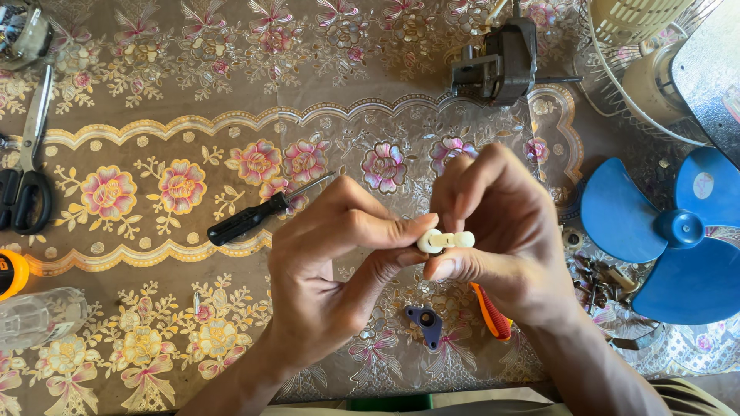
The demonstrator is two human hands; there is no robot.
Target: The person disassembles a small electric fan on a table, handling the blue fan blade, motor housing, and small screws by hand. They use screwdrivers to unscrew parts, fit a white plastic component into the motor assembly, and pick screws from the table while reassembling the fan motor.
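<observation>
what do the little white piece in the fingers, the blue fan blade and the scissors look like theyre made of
White piece: looks like moulded plastic, cream and smooth, pinched between left hand and right hand.
Blue fan blade: probably plastic, one even colour with a soft sheen.
Scissors: grey metal blades, black handles, likely plastic.

The small white plastic part (445,240) is mostly buried between both hands' fingertips. The orange-handled tool (492,312) disappears under the right hand (505,231). The fan grille (655,69) and clear bottle (35,317) run off frame.
</observation>
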